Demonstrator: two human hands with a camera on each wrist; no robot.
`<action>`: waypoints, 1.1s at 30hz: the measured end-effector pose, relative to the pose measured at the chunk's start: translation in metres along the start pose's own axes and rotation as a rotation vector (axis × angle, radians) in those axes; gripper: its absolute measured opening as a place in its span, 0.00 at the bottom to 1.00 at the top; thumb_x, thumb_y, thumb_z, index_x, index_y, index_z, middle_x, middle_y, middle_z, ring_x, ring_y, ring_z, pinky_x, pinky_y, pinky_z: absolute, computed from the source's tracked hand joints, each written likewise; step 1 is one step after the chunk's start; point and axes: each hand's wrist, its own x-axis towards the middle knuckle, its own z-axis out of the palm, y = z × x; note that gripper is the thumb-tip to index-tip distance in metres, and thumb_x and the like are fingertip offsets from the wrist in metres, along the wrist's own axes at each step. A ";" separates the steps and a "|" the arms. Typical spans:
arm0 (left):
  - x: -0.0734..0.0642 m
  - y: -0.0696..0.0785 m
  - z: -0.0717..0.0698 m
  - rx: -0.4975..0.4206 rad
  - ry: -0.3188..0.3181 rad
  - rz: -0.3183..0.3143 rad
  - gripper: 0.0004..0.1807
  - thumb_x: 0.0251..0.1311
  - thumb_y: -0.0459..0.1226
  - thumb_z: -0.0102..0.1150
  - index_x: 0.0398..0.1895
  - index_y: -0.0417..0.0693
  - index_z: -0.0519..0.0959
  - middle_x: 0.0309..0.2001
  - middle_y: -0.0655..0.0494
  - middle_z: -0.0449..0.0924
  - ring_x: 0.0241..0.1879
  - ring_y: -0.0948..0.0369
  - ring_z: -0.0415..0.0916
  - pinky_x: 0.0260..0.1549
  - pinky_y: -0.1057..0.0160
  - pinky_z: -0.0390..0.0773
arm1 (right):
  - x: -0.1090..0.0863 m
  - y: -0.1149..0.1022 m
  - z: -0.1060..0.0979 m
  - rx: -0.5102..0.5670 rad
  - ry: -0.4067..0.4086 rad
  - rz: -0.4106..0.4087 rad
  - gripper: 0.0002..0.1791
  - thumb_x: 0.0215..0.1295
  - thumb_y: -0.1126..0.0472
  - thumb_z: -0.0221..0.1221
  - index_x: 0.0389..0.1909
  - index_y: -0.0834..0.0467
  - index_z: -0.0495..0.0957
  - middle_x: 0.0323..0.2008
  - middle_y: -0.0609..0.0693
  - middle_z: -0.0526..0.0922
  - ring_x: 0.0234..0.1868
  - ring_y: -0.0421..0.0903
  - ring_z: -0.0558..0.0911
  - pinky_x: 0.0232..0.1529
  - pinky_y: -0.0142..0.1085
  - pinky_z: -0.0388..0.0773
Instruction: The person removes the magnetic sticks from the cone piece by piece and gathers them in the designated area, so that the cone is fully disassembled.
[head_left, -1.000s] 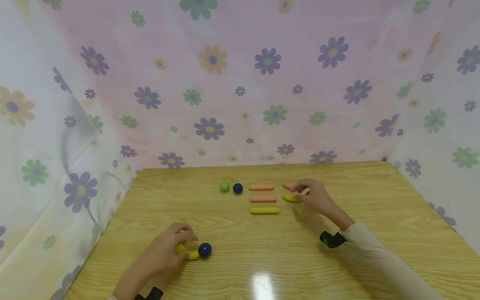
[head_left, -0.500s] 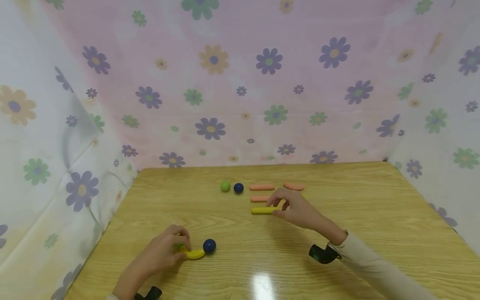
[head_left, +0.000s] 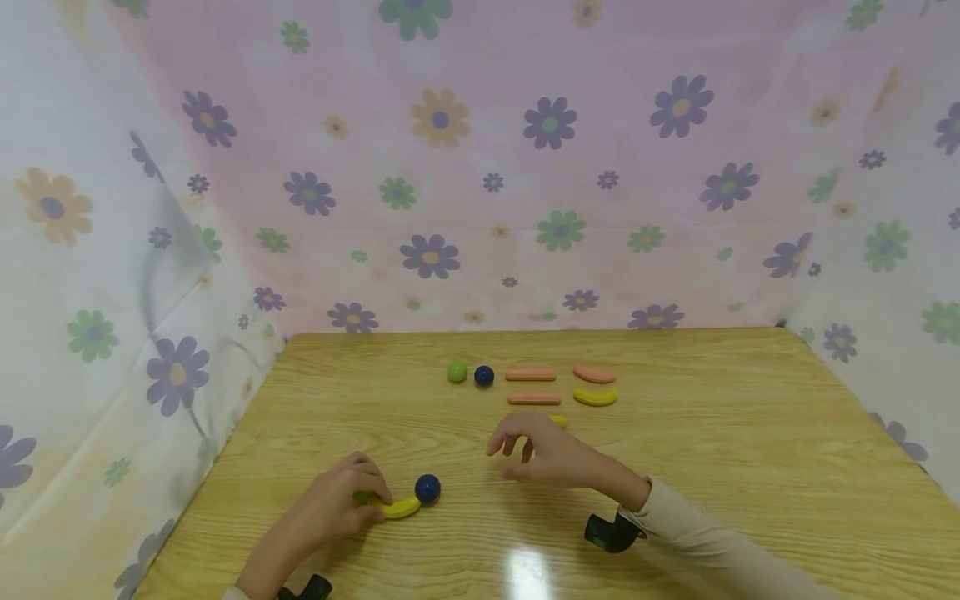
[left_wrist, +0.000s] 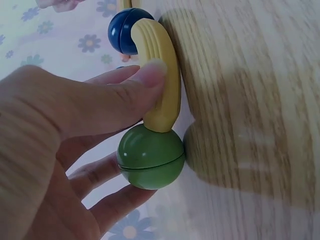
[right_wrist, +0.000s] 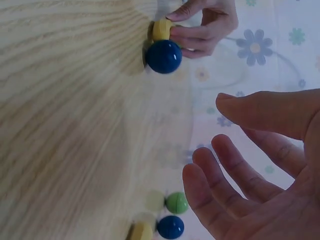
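Observation:
My left hand (head_left: 337, 500) pinches a yellow curved stick (left_wrist: 159, 45) between thumb and fingers, low over the wooden table. A green ball (left_wrist: 151, 157) sits at the stick's near end, against the hand's other fingers. The far end touches a dark blue ball (head_left: 427, 489). My right hand (head_left: 551, 454) is over the middle of the table, fingers loosely bent and parted from the thumb, holding nothing. It partly hides a straight yellow stick (head_left: 558, 421) in the head view.
Behind the right hand lie two straight orange sticks (head_left: 531, 375), a curved orange stick (head_left: 595, 373) and a curved yellow stick (head_left: 595, 397). Left of them are a loose green ball (head_left: 457, 372) and a blue ball (head_left: 483, 376). Flowered cloth (head_left: 465, 167) surrounds the table's back and sides.
My right hand has come from the curved sticks at the back right, across the straight yellow stick, leftward and nearer. The left hand's stick and balls have shifted slightly to the right.

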 end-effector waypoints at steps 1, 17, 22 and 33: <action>0.000 0.000 0.000 -0.003 0.000 0.003 0.10 0.44 0.35 0.74 0.29 0.60 0.85 0.34 0.74 0.76 0.39 0.67 0.70 0.38 0.61 0.77 | 0.002 0.001 0.003 0.009 -0.011 -0.003 0.12 0.57 0.69 0.64 0.42 0.56 0.78 0.41 0.52 0.78 0.40 0.56 0.77 0.33 0.35 0.78; 0.003 0.004 0.006 0.003 0.040 0.072 0.09 0.41 0.35 0.74 0.27 0.58 0.84 0.33 0.74 0.77 0.38 0.68 0.71 0.37 0.61 0.77 | 0.036 0.002 0.057 0.074 -0.086 0.073 0.20 0.52 0.71 0.67 0.45 0.54 0.77 0.46 0.45 0.74 0.45 0.48 0.76 0.34 0.28 0.77; 0.004 0.004 0.007 0.015 0.052 0.077 0.10 0.41 0.35 0.75 0.26 0.58 0.84 0.32 0.74 0.77 0.38 0.67 0.72 0.36 0.61 0.77 | 0.045 0.005 0.071 0.120 -0.064 0.059 0.18 0.51 0.74 0.66 0.42 0.55 0.78 0.44 0.45 0.76 0.43 0.42 0.77 0.34 0.28 0.77; 0.005 0.006 0.007 -0.019 0.009 -0.026 0.10 0.42 0.36 0.74 0.27 0.61 0.85 0.34 0.75 0.77 0.39 0.67 0.72 0.38 0.61 0.77 | 0.050 0.007 0.083 0.228 -0.009 0.111 0.16 0.50 0.76 0.66 0.39 0.56 0.80 0.39 0.44 0.79 0.34 0.37 0.80 0.35 0.29 0.78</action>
